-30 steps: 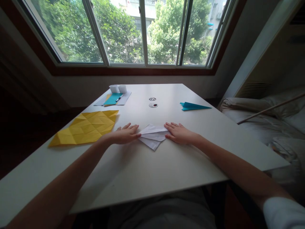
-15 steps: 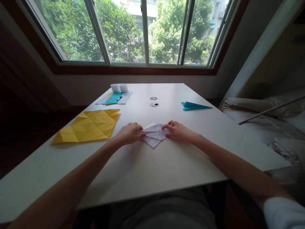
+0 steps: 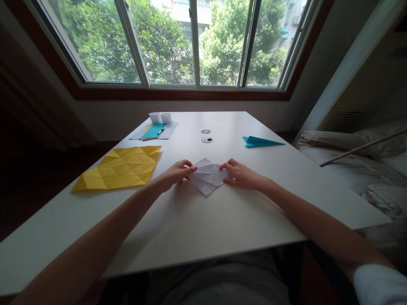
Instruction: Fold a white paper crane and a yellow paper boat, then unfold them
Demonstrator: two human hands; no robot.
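A folded sheet of white paper [image 3: 208, 174] lies on the white table between my hands, with pointed corners toward and away from me. My left hand [image 3: 180, 173] pinches its left end, thumb on top and fingers curled underneath. At the right end, my right hand [image 3: 237, 173] grips the paper with bent fingers and thumb. Creases run across the paper's upper layers. Parts of both its ends are hidden by my fingers.
A creased yellow sheet [image 3: 122, 167] lies at the left. Behind it are a teal sheet [image 3: 154, 131], a pen [image 3: 162, 129] and small white paper boxes [image 3: 155, 117]. A teal paper plane [image 3: 262, 142] lies right. Two round discs [image 3: 207, 140] sit mid-table.
My left hand has turned, its thumb now on top of the paper's left end. The white paper's far corner shows more. My right hand stays on the right end.
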